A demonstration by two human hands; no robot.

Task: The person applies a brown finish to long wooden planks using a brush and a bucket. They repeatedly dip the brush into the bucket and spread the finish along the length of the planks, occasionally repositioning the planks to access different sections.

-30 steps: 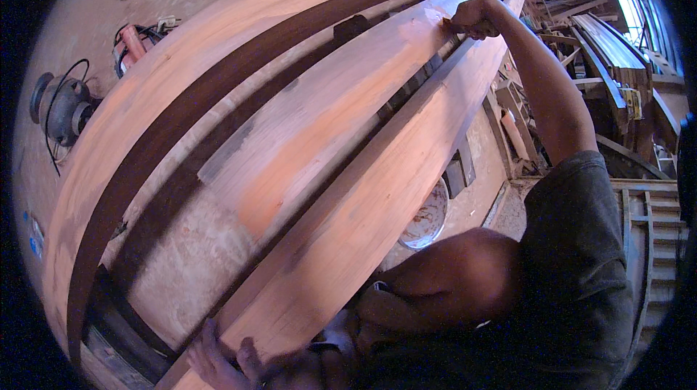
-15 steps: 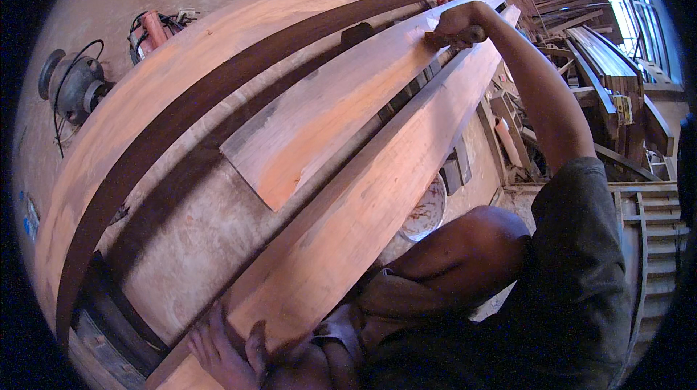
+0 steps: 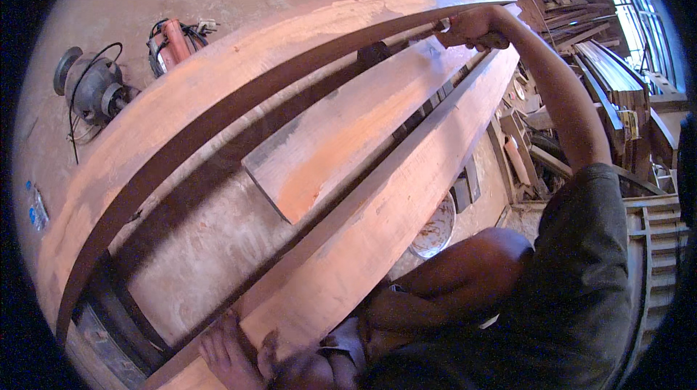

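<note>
My right hand point(image 3: 475, 29) is stretched out to the far end of a middle board point(image 3: 348, 136). Its fingers are closed, and whatever is in them is mostly covered by the hand. That board is flat, pale and greyish, with an orange-brown patch along it. My left hand point(image 3: 234, 355) rests with fingers apart on the near end of a long straight plank point(image 3: 377, 208) beside my legs. On the far side of the middle board, a wide curved timber point(image 3: 239, 45) arcs from the lower left to the far end, where the pieces draw close together.
On the floor at left lie a grey motor-like machine point(image 3: 94, 85) with a black cable, an orange-red power tool point(image 3: 173, 43) and a plastic bottle point(image 3: 36, 207). A round tub point(image 3: 438, 229) stands by my knee. Scrap wood point(image 3: 573, 16) is piled at far right.
The view has shifted, so everything sits lower and further right. Against the middle board, my right hand has slid a little toward its far end. My left hand stays on the plank.
</note>
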